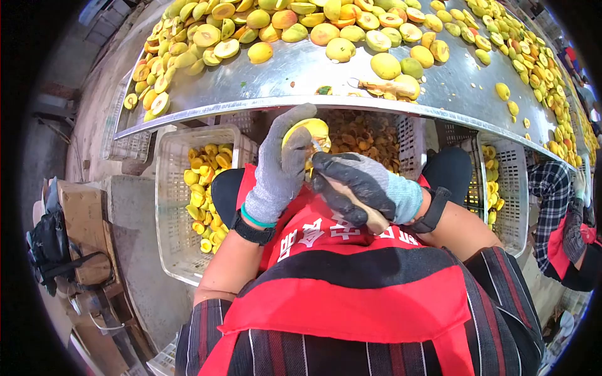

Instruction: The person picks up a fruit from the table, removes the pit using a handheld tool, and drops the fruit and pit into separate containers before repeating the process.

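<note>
My left hand, in a grey knitted glove, is closed around a yellow peach half, its cut side turned toward my right hand. My right hand, gloved in grey with dark coated fingers, grips a wooden-handled pitting tool. The handle slants down toward my right wrist. Its metal tip meets the cut face of the fruit, though the fingers partly hide the contact. Both hands are above my lap, in front of the table edge.
Halved peaches are heaped on the metal table. A second wooden-handled tool lies near its edge. Crates with peach halves flank my knees; brown scraps lie between them. A co-worker's sleeve shows at right.
</note>
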